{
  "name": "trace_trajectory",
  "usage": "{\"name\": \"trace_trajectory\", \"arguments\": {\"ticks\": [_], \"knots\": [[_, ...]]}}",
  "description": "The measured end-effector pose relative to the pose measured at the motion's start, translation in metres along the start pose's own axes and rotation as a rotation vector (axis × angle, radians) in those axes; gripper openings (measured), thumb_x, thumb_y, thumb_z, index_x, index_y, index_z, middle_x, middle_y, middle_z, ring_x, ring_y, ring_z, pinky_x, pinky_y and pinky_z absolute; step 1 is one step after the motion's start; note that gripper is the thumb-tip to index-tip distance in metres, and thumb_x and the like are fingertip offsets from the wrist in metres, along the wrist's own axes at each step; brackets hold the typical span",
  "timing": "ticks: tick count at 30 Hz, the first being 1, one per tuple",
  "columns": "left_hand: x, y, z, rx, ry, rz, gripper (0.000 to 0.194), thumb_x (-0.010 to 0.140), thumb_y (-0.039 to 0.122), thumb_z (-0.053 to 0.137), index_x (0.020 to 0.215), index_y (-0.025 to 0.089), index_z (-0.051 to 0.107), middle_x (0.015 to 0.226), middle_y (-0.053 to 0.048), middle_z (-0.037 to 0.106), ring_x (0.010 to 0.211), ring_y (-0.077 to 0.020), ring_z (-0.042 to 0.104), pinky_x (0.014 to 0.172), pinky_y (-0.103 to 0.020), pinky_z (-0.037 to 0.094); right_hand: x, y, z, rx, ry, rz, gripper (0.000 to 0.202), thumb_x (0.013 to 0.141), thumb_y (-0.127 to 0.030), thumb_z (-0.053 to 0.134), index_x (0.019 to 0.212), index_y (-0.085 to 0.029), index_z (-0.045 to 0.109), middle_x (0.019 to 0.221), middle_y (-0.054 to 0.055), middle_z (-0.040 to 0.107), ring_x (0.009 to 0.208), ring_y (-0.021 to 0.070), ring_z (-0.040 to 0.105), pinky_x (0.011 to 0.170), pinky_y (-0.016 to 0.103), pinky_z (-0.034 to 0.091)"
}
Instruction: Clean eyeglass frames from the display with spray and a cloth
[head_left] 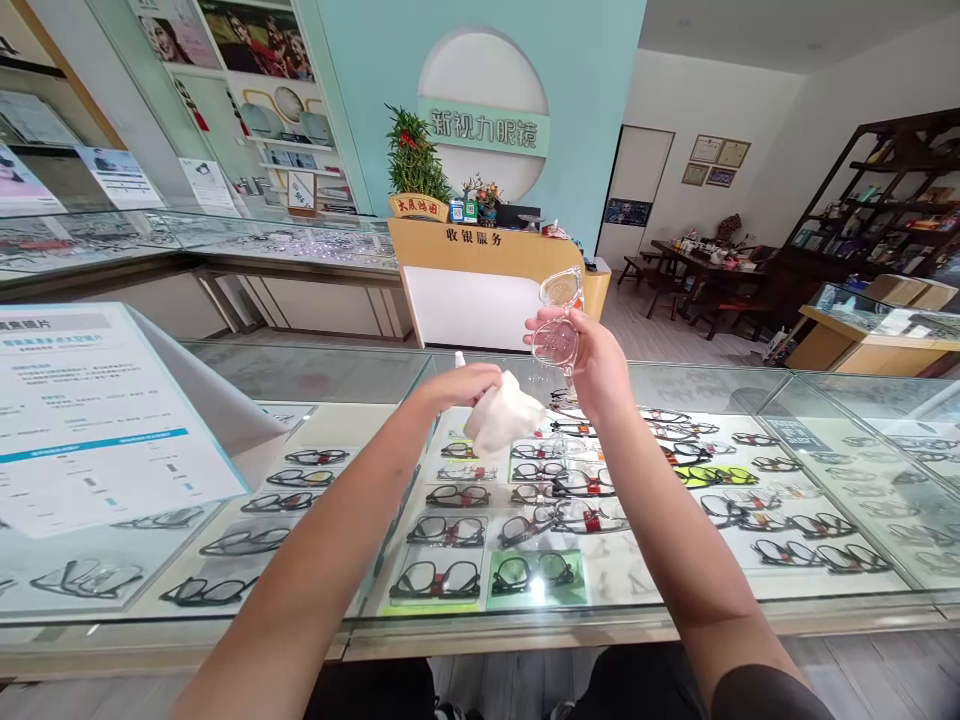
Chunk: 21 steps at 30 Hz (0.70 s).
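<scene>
Item: pair of clear, transparent-framed plastic spectacles [559, 320], raised above the far edge of the long glass-topped display counter [750, 610], lenses stacked one above the other, seemingly so that light from the room passes through them. Holder: right hand [592, 365], fingers closed around the lower lens and frame, thumb side towards the wearer; the grip sits at the rim, apparently to keep fingertips off the lens faces. Companion item: crumpled white soft wiping cloth [504, 415], bunched in the closed left hand [457, 385], just beside the spectacles but apart from them; a small white tip shows above the knuckles, too little of it visible to identify. Both forearms extend over the counter's middle without resting on the glass. Beneath the glass: rows of dark-rimmed display glasses [435, 580] laid flat on pale trays, a few on green cards near the front edge. At the counter's left end: white printed notice sheet with blue lines [90, 420], propped at a tilt to face customers. Beyond: tan wooden cashier desk [480, 255] with a potted green plant [412, 160] on its left corner.
</scene>
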<state>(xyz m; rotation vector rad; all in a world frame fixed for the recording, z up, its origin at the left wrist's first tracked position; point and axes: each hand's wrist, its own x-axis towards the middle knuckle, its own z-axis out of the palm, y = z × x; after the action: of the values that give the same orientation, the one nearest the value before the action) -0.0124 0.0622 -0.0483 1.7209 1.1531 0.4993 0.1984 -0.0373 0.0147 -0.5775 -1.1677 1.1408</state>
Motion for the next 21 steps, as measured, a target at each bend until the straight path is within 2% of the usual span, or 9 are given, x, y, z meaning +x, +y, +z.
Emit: {"name": "trace_trajectory", "arguments": {"ticks": [3,6,10,12,16,21], "knots": [[-0.004,0.005,-0.017,-0.278,0.118,0.031,0.026,0.069,0.039,0.074,0.081,0.021,0.060,0.072,0.000,0.061,0.064,-0.0162,0.058,0.060,-0.028,0.050,-0.001,-0.001,0.001,0.001,-0.018,0.014,0.032,0.098,-0.050,0.067,0.104,-0.021,0.081,0.105,0.009,0.086,0.105,0.0260,0.081,0.093,0.041,0.065],[-0.011,0.017,-0.024,-0.493,0.233,0.110,0.027,0.073,0.036,0.074,0.092,0.019,0.065,0.082,-0.004,0.069,0.072,-0.0163,0.064,0.066,-0.027,0.055,0.000,0.001,0.001,0.001,-0.058,0.042,0.033,0.098,-0.052,0.068,0.103,-0.022,0.081,0.103,0.009,0.086,0.099,0.0255,0.081,0.093,0.042,0.064],[-0.025,0.041,-0.018,-0.779,0.360,0.237,0.024,0.080,0.027,0.069,0.101,0.017,0.066,0.093,-0.006,0.075,0.082,-0.0166,0.071,0.076,-0.028,0.060,0.001,0.010,0.003,0.006,-0.140,0.100,0.036,0.094,-0.055,0.072,0.101,-0.021,0.083,0.101,0.009,0.086,0.088,0.0226,0.080,0.087,0.038,0.062],[-0.035,0.052,-0.012,-0.893,0.363,0.296,0.019,0.083,0.022,0.068,0.101,0.015,0.068,0.095,-0.008,0.077,0.083,-0.0180,0.073,0.076,-0.030,0.061,0.002,0.016,0.004,-0.012,-0.172,0.120,0.038,0.093,-0.058,0.073,0.100,-0.021,0.083,0.101,0.009,0.086,0.087,0.0222,0.079,0.086,0.037,0.062],[-0.053,0.067,0.001,-0.860,0.326,0.441,0.011,0.088,0.022,0.068,0.098,0.017,0.068,0.096,-0.007,0.077,0.085,-0.0187,0.074,0.075,-0.030,0.059,0.000,0.023,0.007,-0.057,-0.201,0.124,0.040,0.093,-0.060,0.073,0.099,-0.023,0.085,0.102,0.007,0.086,0.091,0.0249,0.078,0.087,0.039,0.062],[-0.063,0.071,0.009,-0.754,0.355,0.558,0.008,0.087,0.022,0.069,0.094,0.019,0.065,0.093,-0.003,0.074,0.083,-0.0180,0.072,0.077,-0.031,0.058,-0.002,0.021,0.009,-0.083,-0.171,0.098,0.036,0.094,-0.058,0.072,0.098,-0.025,0.086,0.101,0.006,0.086,0.092,0.0260,0.077,0.091,0.041,0.062]]}}
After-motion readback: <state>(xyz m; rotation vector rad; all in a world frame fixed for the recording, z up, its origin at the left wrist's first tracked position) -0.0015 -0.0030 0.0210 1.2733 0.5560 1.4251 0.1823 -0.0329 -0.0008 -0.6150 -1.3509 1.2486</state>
